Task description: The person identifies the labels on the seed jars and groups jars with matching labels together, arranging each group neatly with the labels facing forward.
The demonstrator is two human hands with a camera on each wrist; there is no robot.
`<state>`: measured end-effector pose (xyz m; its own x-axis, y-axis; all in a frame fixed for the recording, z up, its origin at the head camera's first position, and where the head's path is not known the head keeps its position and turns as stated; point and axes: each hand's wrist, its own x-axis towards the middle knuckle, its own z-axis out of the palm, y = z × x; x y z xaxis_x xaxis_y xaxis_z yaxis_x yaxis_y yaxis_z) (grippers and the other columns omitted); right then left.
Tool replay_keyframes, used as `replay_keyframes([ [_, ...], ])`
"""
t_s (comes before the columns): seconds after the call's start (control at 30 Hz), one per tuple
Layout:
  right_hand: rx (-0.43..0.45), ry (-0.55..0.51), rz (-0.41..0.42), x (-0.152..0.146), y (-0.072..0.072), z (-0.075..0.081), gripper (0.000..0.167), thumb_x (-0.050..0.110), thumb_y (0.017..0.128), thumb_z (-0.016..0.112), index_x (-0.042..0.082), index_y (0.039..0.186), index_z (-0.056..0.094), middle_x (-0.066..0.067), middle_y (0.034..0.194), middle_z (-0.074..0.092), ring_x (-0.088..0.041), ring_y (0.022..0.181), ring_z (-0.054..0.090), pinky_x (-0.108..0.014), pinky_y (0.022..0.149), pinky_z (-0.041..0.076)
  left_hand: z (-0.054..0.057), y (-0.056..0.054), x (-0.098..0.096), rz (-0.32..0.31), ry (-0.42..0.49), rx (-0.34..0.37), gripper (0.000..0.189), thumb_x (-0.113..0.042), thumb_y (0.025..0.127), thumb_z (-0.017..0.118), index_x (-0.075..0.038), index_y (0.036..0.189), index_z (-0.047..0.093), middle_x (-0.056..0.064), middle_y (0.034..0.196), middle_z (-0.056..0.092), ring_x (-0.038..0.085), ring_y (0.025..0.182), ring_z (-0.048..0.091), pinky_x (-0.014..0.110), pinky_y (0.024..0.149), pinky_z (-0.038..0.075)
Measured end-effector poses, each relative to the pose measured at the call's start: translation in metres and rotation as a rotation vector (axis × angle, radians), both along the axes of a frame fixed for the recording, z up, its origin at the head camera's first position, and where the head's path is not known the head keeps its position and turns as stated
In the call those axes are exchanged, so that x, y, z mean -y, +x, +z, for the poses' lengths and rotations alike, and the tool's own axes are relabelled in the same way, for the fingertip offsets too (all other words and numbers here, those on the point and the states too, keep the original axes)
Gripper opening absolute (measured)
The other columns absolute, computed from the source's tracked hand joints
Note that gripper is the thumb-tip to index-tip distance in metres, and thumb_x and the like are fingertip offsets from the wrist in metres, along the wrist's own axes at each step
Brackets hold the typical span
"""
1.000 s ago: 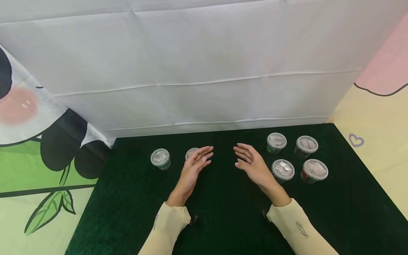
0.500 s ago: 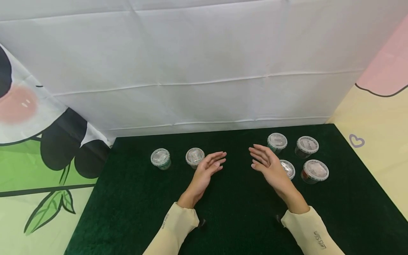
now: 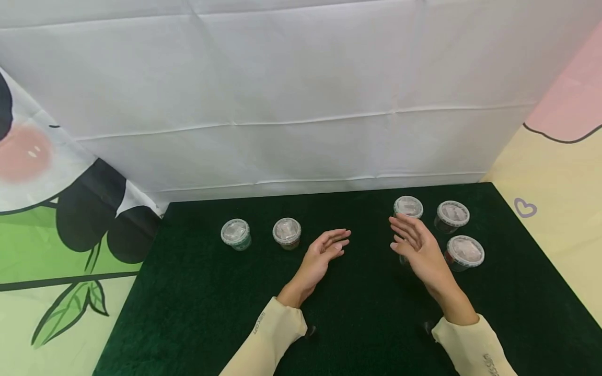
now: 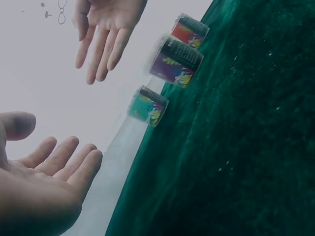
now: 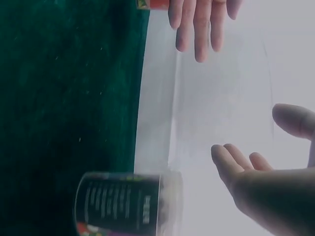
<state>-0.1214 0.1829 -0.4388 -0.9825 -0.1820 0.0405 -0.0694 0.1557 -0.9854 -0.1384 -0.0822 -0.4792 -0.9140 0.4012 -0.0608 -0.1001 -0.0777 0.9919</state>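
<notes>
Lidded tubs [image 3: 465, 251] stand upright towards the far edge of the surface [image 3: 197, 313]; the right hand [image 3: 420, 253] partly hides two. It and the left hand [image 3: 316, 263] have loosely extended fingers.

My left hand [image 3: 312, 266] and right hand [image 3: 423, 256] are apart over the table [image 3: 202, 318]. Left of my left hand: inner tub [image 3: 287, 232]; farther left, outer tub [image 3: 236, 234]. Four lidded tubs about my right hand: hidden tub [image 3: 403, 259], mostly behind it; far tub [image 3: 408, 205], past its fingertips; corner tub [image 3: 452, 215], beyond and to the right; near tub [image 3: 464, 251], to the right. Backdrop [image 3: 282, 104] behind the table's far edge; left hanging [image 3: 28, 240] left of both my hands, right hanging [image 3: 564, 224] right of both.
</notes>
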Motion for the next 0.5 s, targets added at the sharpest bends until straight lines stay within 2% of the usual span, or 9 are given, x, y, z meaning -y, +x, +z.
replay_keyframes([
  [0.07,-0.019,0.009,-0.018,-0.004,0.003,-0.001,0.062,0.002,0.106,0.057,-0.002,0.161,0.028,-0.023,0.165,0.04,-0.035,0.151,0.041,-0.01,0.108,0.043,-0.002,0.0,-0.003,-0.002,-0.004,-0.001,0.044,-0.015,0.114,0.043,-0.002,0.156,0.043,0.011,0.161,0.049,0.03,0.149,0.047,0.046,0.122,0.042],
  [0.27,-0.07,-0.02,-0.06,-0.018,0.009,-0.009,0.058,-0.001,0.106,0.057,-0.004,0.159,0.032,-0.027,0.161,0.041,-0.002,0.138,0.051,-0.009,0.108,0.043,-0.007,0.0,-0.013,-0.022,-0.016,-0.003,0.043,-0.015,0.115,0.043,-0.003,0.156,0.043,0.011,0.161,0.05,0.029,0.148,0.048,0.046,0.122,0.042],
  [0.4,-0.097,-0.045,-0.084,-0.026,0.012,-0.014,0.056,-0.004,0.105,0.058,-0.002,0.157,0.036,-0.006,0.153,0.053,0.002,0.135,0.052,-0.009,0.108,0.043,-0.01,0.001,-0.019,-0.023,-0.023,0.003,0.043,-0.016,0.115,0.044,-0.004,0.156,0.044,0.01,0.16,0.051,0.029,0.148,0.048,0.045,0.121,0.042],
  [0.5,-0.112,-0.058,-0.112,-0.03,0.015,-0.017,0.054,-0.005,0.104,0.059,0.002,0.154,0.041,0.013,0.144,0.056,0.004,0.133,0.053,-0.009,0.107,0.043,-0.011,0.001,-0.025,-0.024,-0.031,0.009,0.043,-0.017,0.114,0.045,-0.005,0.156,0.045,0.009,0.159,0.051,0.028,0.147,0.049,0.045,0.121,0.043],
])
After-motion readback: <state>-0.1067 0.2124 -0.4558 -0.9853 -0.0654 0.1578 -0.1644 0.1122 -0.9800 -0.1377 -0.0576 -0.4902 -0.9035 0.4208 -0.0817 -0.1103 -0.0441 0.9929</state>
